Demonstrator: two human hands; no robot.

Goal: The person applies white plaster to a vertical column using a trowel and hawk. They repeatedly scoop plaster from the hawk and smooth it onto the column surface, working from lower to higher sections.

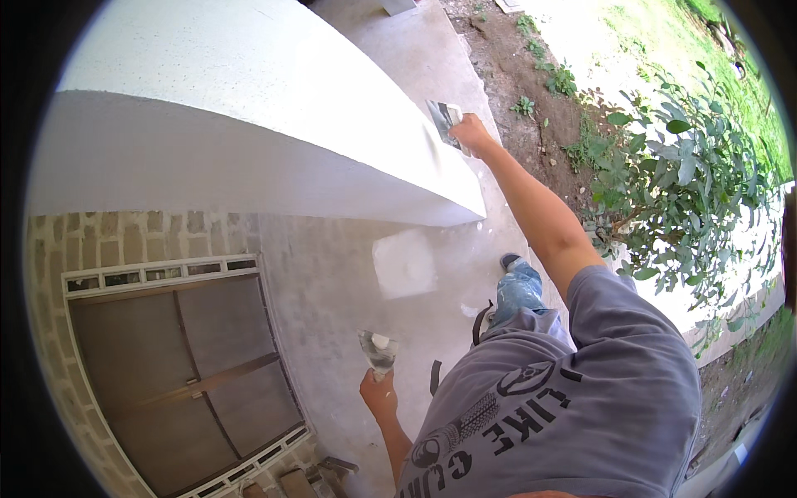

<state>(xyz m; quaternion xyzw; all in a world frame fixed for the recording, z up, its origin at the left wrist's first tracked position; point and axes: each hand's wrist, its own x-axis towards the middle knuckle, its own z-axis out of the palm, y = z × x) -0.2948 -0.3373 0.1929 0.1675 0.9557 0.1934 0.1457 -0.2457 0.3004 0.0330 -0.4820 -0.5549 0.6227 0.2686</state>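
Note:
My right hand (471,134) is stretched far out, its fingers closed round a putty knife (441,118). The blade lies at the outer face of a white square pillar (332,75); whether it touches cannot be made out against the glare. Lower and to the left, my left hand (378,393) grips a second putty knife (375,347) by its handle. A dab of white putty sits on that wide blade, which is held over the concrete floor, apart from the pillar.
A pale square patch (404,264) marks the grey concrete floor (340,282). On the left, a brick wall (108,241) frames a screened window (187,373). To the right are bare soil (531,124), a leafy bush (681,166) and sunlit grass. My paint-spotted jeans (519,286) show below.

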